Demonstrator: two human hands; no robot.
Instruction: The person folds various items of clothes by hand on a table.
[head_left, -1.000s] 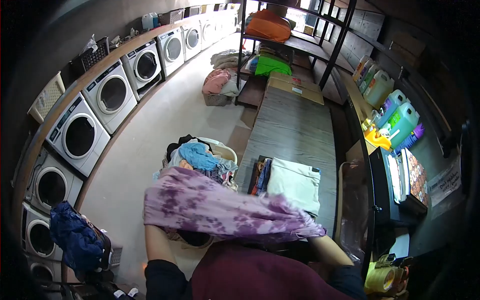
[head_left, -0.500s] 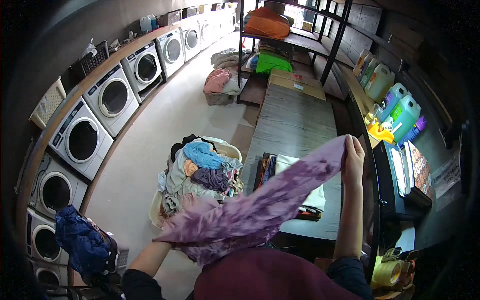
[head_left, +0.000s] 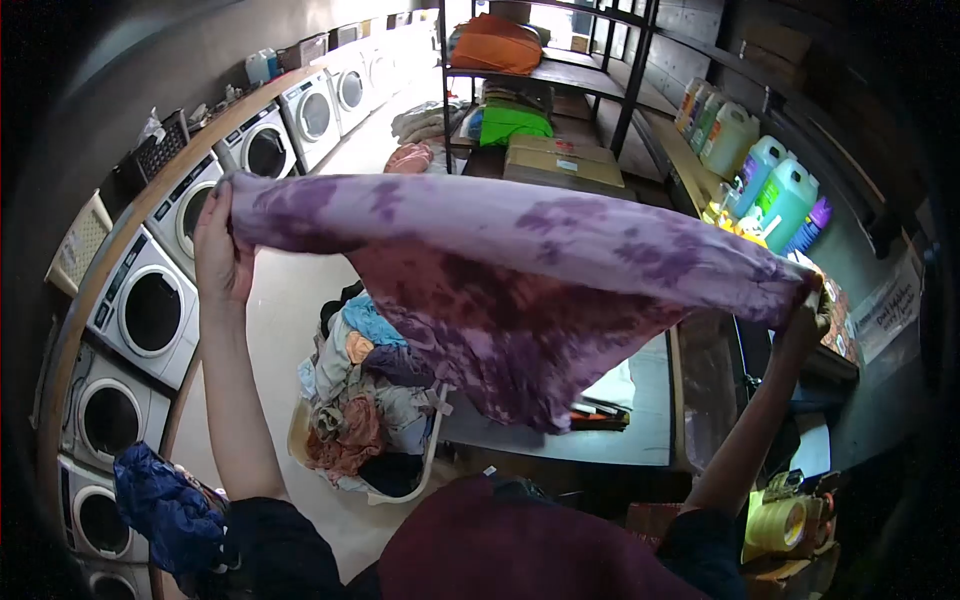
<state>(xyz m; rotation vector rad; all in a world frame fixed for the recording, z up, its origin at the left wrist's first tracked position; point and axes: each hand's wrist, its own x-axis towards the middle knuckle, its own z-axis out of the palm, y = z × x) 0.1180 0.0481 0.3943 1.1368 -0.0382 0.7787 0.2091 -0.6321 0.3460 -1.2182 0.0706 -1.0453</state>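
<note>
A purple tie-dye cloth (head_left: pixel 520 270) is stretched wide in the air between my two hands, its lower part hanging down in a point. My left hand (head_left: pixel 222 250) pinches its left end, raised in front of the washing machines. On the right, my right hand (head_left: pixel 808 312) is closed round the other end. Beneath the cloth, a laundry basket (head_left: pixel 432 440) heaped with mixed clothes (head_left: pixel 350 430) stands on the floor, partly hidden. A grey table (head_left: pixel 640 420) with folded clothes (head_left: pixel 610 390) on it is also partly covered from view.
Front-loading washing machines (head_left: pixel 150 310) line the left wall. A black shelf rack (head_left: pixel 630 90) holds an orange bundle (head_left: pixel 495 45) and a green one (head_left: pixel 515 125). Detergent jugs (head_left: pixel 785 200) stand on the right ledge. A blue bag (head_left: pixel 165 505) is at lower left, tape rolls (head_left: pixel 780 522) at lower right.
My left hand has risen from low near the basket to the upper left, pulling the cloth out wide. My right hand has moved right and slightly down, still holding its end.
</note>
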